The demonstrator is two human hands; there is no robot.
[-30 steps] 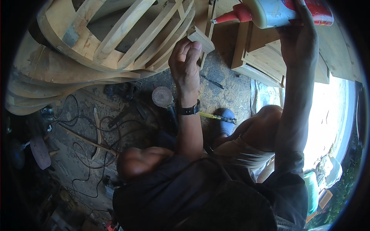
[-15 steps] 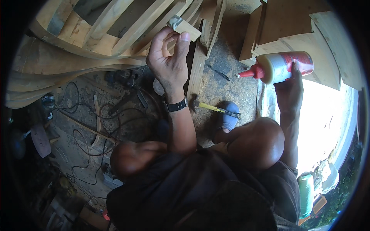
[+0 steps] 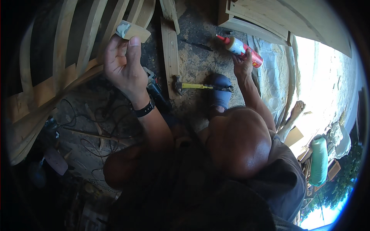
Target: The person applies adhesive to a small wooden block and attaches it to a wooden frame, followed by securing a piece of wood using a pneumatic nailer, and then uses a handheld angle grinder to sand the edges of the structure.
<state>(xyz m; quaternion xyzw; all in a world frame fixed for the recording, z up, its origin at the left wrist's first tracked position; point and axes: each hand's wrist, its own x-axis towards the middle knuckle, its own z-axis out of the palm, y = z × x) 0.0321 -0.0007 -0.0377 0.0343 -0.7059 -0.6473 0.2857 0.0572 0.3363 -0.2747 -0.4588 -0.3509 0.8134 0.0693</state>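
L hand [image 3: 126,71] pinching white-smeared wood blk [image 3: 137,32], R hand [image 3: 243,67] wrapped round red-nozzled btl [image 3: 239,49], hands well apart

Mottled floor [image 3: 192,65], wooden board [image 3: 170,57] by head of hammer [image 3: 192,86], dark strip [image 3: 201,46] beyond hammer, loose cables [image 3: 82,143] left of hammer

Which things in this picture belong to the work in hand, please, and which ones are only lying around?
In the work:
- wood block with a white smear, in the left grip
- bottle, in the right grip
- perhaps the slatted wooden frame, near the left grip

Apparently lying around:
- hammer
- plank
- green bag
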